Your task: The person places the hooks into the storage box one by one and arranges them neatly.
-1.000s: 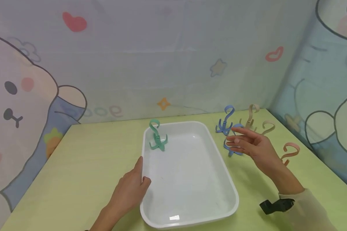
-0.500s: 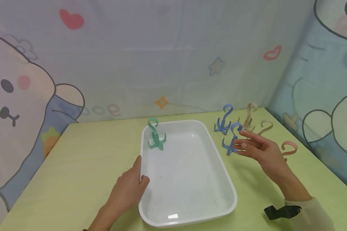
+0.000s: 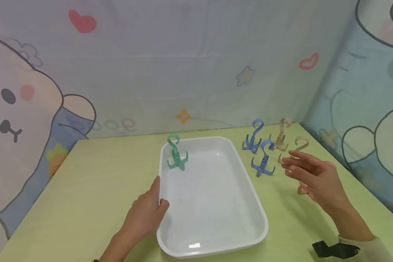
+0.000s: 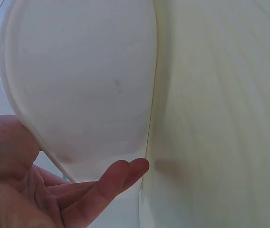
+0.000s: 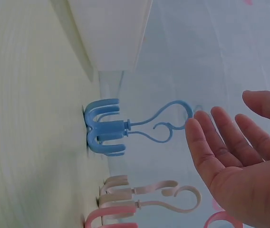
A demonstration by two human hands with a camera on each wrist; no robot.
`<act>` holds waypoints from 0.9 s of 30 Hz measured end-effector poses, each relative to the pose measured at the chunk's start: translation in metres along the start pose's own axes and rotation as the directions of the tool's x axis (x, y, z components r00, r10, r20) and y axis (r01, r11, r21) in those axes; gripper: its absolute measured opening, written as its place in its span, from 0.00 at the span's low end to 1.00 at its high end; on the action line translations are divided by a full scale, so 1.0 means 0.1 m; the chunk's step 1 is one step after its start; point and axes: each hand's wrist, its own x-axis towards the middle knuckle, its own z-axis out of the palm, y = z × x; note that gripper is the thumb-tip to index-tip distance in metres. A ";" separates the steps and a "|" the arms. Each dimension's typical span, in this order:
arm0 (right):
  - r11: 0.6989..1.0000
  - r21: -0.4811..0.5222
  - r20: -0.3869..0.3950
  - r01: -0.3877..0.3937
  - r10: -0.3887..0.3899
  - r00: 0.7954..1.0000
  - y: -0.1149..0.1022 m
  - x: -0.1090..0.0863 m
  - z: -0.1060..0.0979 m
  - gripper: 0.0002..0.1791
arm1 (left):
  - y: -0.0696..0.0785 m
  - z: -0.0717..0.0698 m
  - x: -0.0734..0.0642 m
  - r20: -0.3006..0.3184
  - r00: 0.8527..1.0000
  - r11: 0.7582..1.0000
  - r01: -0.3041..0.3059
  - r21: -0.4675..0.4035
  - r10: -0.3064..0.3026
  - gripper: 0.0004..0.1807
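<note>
My left hand (image 3: 142, 214) holds the left wall of a white tray (image 3: 213, 250), thumb over the rim and fingers along the outside. Inside the tray's far left corner stands a green swivel hook hanger (image 3: 177, 158). My right hand (image 3: 322, 183), fingers loosely extended, hovers right of the tray with nothing in it. Closest to its left are a front blue hook hanger (image 3: 264, 162) and a second blue hanger (image 3: 252, 140) behind. One beige hanger (image 3: 281, 135) stands farther back; another beige hanger (image 3: 302, 141) is partly covered by my hand. A pink hanger (image 5: 111, 216) is mostly hidden behind it in the head view.
The hangers stand close together on the yellow-green tabletop (image 3: 118, 163) at its right. A printed cloth backdrop (image 3: 150, 72) rises behind the table and along its sides.
My right hand has moved right and slightly down, away from the front blue hanger, which now shows fully; it now covers most of the pink one. My left hand stays on the tray.
</note>
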 end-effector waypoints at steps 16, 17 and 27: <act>0.997 -0.056 -0.135 0.049 -0.056 0.989 0.02 -0.20 -0.14 0.25 | -0.01 0.01 0.02 -0.002 1.000 1.000 -0.004 0.011 0.004 0.42; 0.997 -0.049 -0.141 0.052 -0.059 0.988 0.02 -0.21 -0.15 0.24 | -0.01 0.01 0.02 -0.001 1.000 1.000 -0.004 0.010 0.004 0.42; 0.997 -0.034 -0.191 0.065 -0.070 0.979 0.05 -0.28 -0.20 0.22 | -0.01 0.01 0.01 -0.004 1.000 1.000 -0.011 0.008 0.011 0.41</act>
